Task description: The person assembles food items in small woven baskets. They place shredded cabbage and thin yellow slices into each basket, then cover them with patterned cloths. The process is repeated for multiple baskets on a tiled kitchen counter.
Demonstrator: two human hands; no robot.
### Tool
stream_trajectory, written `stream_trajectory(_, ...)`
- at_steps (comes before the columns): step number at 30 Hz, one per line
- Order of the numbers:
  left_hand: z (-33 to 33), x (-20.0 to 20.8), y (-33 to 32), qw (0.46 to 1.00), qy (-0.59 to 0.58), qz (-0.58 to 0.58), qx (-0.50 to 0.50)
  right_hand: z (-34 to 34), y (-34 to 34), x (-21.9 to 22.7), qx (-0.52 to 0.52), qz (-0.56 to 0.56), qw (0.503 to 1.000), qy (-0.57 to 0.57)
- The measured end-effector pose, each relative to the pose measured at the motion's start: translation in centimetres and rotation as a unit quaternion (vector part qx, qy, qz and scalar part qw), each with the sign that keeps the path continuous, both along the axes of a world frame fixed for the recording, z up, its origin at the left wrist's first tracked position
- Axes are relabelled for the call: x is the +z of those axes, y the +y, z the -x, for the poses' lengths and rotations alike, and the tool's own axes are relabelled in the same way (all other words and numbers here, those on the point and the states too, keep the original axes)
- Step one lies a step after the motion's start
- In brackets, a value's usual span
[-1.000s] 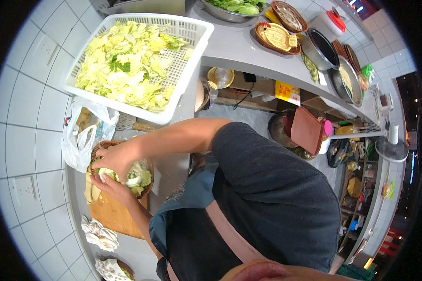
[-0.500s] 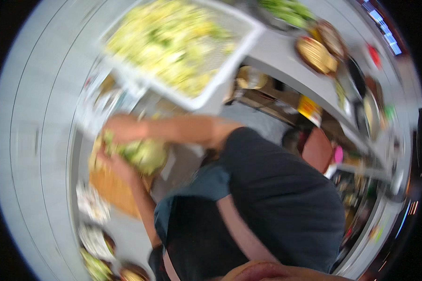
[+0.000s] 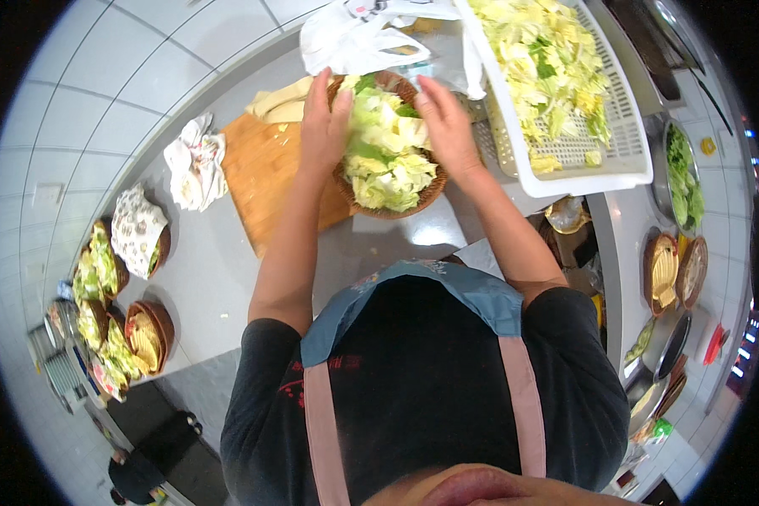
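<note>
Cabbage (image 3: 385, 148): pale green and yellow cut leaves, heaped high in the bowl.
Bowl (image 3: 396, 205): brown, round, upright, touching the right edge of the wooden cutting board (image 3: 266, 169).

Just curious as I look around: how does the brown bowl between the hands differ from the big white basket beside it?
The bowl is round, brown and small; the basket is rectangular, white, slotted and much larger. The left hand and right hand press on the bowl's heaped cabbage; nobody touches the basket. Both hold pale green cut cabbage.
</note>
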State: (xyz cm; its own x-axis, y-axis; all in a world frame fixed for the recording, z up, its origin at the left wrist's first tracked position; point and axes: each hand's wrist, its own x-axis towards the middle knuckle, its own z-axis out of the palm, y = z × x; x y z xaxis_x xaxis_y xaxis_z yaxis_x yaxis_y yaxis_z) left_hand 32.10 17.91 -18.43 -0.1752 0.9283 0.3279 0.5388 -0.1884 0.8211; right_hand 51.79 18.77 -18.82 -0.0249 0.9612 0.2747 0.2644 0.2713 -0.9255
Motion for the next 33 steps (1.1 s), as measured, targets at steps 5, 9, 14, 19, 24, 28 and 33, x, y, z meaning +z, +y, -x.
stream_trajectory(5, -0.4, -2.4, 1.1, 0.989, 0.023, 0.081, -0.122, 2.7, 0.4, -2.6, 0.019, -0.114, 0.993, -0.025)
stream_trajectory(9, 0.6, -2.3, -0.3, 0.98, -0.021, 0.066, -0.188, 5.6, -1.0, 0.4, 0.07, -0.033, 0.995, -0.06)
stream_trajectory(14, -0.5, -2.5, 0.9, 0.977, -0.009, 0.029, -0.209, 3.9, -1.1, 1.7, 0.057, -0.061, 0.996, -0.038)
stream_trajectory(19, 0.1, -1.7, -0.1, 0.985, 0.095, 0.037, -0.139, -3.9, 1.0, 8.1, 0.062, -0.09, 0.994, -0.015)
stream_trajectory(24, -0.1, -0.9, -0.1, 0.981, 0.096, -0.003, -0.167, -23.2, 8.3, 5.0, -0.147, 0.05, 0.947, -0.281)
stream_trajectory(28, 0.6, -0.1, 0.2, 0.982, 0.016, -0.034, -0.183, -36.9, 9.4, -2.9, -0.149, 0.338, 0.816, -0.444)
stream_trajectory(33, 1.1, 2.1, -2.9, 0.987, -0.126, 0.05, -0.084, -30.0, 8.0, -1.1, 0.009, 0.375, 0.85, -0.371)
